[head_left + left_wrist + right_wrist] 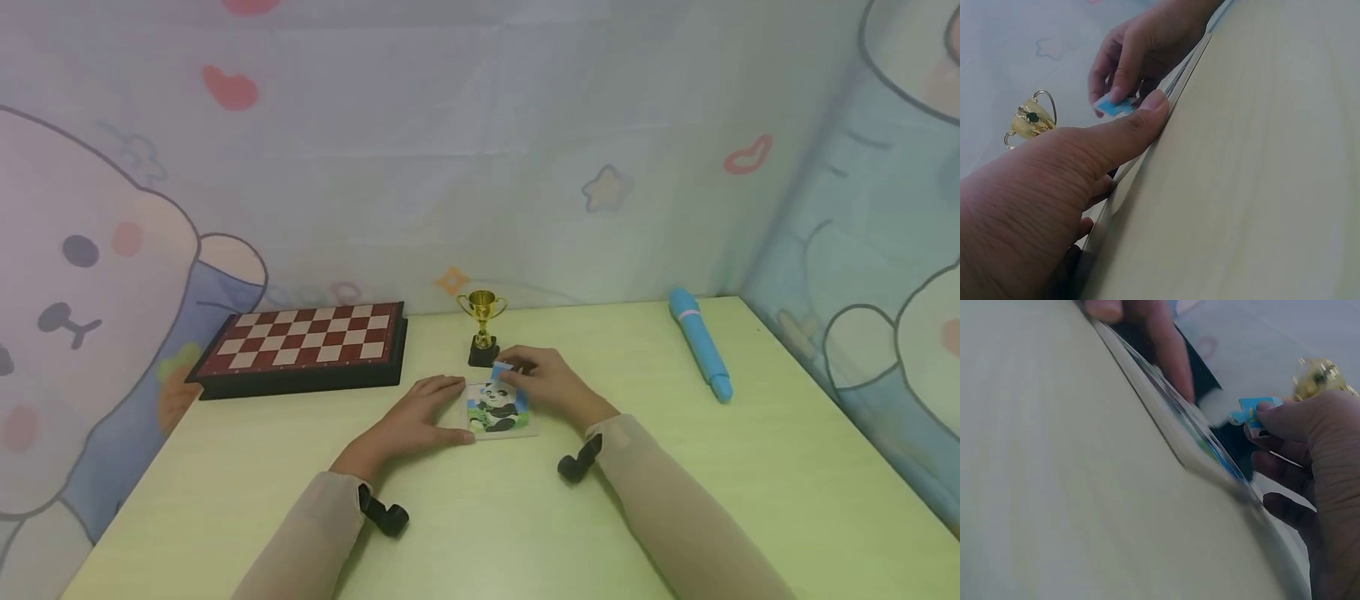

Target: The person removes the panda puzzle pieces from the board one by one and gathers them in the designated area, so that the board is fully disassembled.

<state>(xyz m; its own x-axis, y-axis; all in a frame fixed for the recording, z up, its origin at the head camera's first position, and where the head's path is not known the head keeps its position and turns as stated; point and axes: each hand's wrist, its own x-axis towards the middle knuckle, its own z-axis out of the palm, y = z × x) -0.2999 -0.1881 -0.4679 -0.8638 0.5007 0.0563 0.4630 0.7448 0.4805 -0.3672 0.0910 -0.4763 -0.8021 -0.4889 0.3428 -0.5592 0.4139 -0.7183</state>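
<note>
A small jigsaw puzzle board [506,435] with a panda picture [497,410] lies on the table between the hands. My left hand [418,419] rests at its left side, the thumb [1150,109] along the near edge and the fingers by the far left corner. Between thumb and fingers, my right hand [553,383] pinches a blue jigsaw piece [1252,412] over the board's far edge. The piece has a knob on one side and a patch of white and black. In the left wrist view the piece [1110,106] shows up tilted beyond the left thumb.
Just behind the board stands a gold trophy cup [482,312] on a black base. A red and white chessboard case [307,342] lies at the back left. Towards the right lies a blue pen-shaped object [701,343]. A printed cloth [495,167] hangs behind the table.
</note>
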